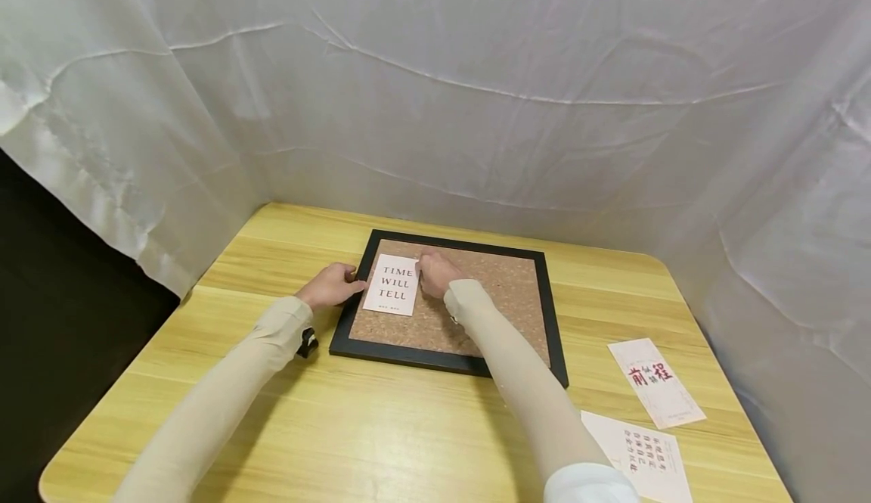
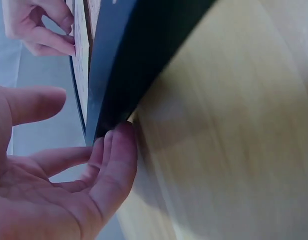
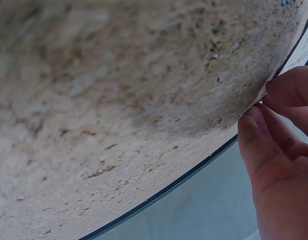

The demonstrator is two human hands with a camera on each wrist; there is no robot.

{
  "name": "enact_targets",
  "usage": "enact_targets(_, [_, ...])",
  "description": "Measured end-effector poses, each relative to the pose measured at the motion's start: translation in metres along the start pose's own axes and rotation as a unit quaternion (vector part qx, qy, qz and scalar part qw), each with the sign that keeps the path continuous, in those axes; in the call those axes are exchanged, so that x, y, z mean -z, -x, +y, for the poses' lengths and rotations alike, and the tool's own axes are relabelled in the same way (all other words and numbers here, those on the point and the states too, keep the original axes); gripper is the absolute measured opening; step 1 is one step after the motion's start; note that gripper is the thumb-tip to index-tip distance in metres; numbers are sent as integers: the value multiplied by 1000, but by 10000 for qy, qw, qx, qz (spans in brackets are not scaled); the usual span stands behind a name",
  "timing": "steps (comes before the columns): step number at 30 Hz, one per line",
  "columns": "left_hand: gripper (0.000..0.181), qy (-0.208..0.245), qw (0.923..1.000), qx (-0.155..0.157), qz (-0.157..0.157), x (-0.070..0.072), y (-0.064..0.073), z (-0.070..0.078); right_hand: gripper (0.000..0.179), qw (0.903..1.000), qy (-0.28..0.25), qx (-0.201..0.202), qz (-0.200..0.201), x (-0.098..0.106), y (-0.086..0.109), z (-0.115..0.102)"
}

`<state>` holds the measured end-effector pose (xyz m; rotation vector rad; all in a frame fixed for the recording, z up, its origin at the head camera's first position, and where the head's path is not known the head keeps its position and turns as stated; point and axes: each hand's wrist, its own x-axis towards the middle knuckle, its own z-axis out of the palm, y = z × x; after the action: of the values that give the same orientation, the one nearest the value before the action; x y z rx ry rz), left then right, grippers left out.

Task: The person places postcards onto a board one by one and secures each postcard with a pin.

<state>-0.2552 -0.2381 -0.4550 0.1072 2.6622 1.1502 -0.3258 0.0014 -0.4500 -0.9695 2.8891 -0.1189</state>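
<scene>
Leaning over a yellow wood-grain table [image 1: 327, 427], two bare hands work at a black-framed corkboard [image 1: 503, 291], its long axis running left to right, the right end angled slightly nearer the person. On the board's left part lies a white card [image 1: 392, 285] reading "TIME WILL TELL". The card's long axis runs near to far; its top points away from the person, leaning slightly right, so the lettering reads upright from here. The left hand [image 1: 331, 285] touches the frame's left outer side with its fingertips, thumb spread apart from the fingers. The right hand [image 1: 438, 273] has thumb and fingertips drawn together at the card's upper right edge; what they pinch, if anything, cannot be told. At the table's right lie a card with red characters [image 1: 657, 386], slanting, and another lettered card [image 1: 645, 451], nearer the person.
</scene>
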Motion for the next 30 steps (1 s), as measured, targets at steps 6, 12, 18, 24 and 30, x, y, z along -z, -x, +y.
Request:
enact_targets(6, [36,285,9996,6,-90,-2,-1,-2,23,9999,-107,-79,26,0,0,0])
enact_targets(12, [55,491,9987,151,-71,-1,1,-5,24,9999,-80,93,89,-2,0,3])
enact_targets(18, [58,707,9971,296,-27,-1,-1,-6,23,9996,-53,271,110,-1,2,4])
enact_targets(24, [58,943,9951,283,-47,-2,-2,-7,22,9991,-244,333,127,2,4,5])
enact_targets(30, [59,970,9948,292,-105,0,-1,-7,21,9953,-899,339,140,7,9,7])
